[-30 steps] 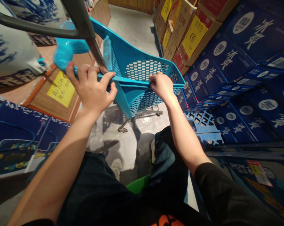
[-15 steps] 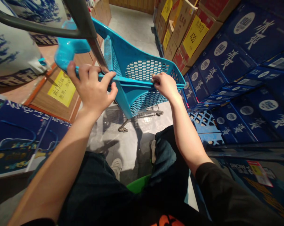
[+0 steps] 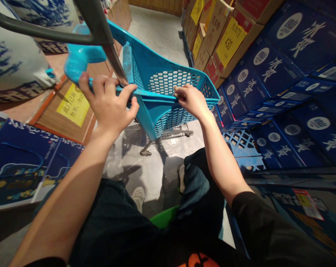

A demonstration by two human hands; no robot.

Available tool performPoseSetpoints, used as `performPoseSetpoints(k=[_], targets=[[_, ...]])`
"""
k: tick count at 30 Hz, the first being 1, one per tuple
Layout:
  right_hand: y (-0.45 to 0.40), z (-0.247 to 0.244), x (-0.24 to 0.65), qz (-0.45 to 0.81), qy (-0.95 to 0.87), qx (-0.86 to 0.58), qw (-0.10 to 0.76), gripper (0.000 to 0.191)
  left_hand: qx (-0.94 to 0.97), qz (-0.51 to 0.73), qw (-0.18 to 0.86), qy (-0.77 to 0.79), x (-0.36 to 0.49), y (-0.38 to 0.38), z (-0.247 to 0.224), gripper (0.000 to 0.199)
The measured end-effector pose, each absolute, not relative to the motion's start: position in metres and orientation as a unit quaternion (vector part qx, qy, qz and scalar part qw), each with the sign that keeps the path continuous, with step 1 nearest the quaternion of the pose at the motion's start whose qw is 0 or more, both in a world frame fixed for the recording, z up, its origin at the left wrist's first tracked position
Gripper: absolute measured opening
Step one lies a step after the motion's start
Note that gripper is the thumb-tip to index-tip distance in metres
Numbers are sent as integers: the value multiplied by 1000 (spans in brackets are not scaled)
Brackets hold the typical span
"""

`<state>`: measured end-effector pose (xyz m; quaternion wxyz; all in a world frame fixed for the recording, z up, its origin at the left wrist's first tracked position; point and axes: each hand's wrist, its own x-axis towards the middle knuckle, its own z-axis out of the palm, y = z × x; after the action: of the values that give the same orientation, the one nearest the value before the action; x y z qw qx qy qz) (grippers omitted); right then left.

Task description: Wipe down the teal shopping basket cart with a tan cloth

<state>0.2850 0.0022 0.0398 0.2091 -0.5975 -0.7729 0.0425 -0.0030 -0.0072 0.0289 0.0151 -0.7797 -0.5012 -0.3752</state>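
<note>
A blue plastic shopping cart [image 3: 145, 61] with honeycomb-holed sides stands in front of me. My left hand [image 3: 109, 102] grips its near top rim beside the grey metal frame [image 3: 101, 29], with the thumb held apart from the fingers. Farther along the same rim, my right hand [image 3: 191, 100] is closed in a pinch against the edge. A small, pale, crumpled piece [image 3: 176, 89], like a bit of cloth or tissue, pokes out from its fingertips. Most of that piece is hidden by the fingers, so its kind is unclear.
Stacked blue cartons [image 3: 257, 85] line the right side, with brown boxes [image 3: 212, 33] beyond them. On the left are large blue-and-white jars [image 3: 12, 63] above a wooden cabinet [image 3: 91, 129] and blue printed boxes [image 3: 23, 163]. Something green [image 3: 165, 218] shows between my legs.
My right hand has slid a little to the left along the cart's rim, carrying the pale piece. My left hand and the cart have stayed in place.
</note>
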Motion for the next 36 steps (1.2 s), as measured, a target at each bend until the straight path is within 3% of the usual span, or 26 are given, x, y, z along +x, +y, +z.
performPoseSetpoints(k=[3,11,18,26,32,36], targets=[[3,37,288,21,-755,-629,187,37,-777,-384,14,-499,-2,-7,29,46],[-3,41,261,64,-834,-481,261,53,-780,-388,-4,-491,-3,-5,27,48],[4,38,293,34,-758,-622,193,37,-780,-385,14,-494,-4,-5,26,49],[-4,41,261,44,-839,-486,241,54,-781,-379,15,-497,-4,-6,27,46],[-5,43,282,14,-763,-626,162,35,-782,-380,20,-493,-3,-7,29,44],[-3,38,276,4,-770,-615,171,37,-775,-373,20,-509,-1,-9,31,42]])
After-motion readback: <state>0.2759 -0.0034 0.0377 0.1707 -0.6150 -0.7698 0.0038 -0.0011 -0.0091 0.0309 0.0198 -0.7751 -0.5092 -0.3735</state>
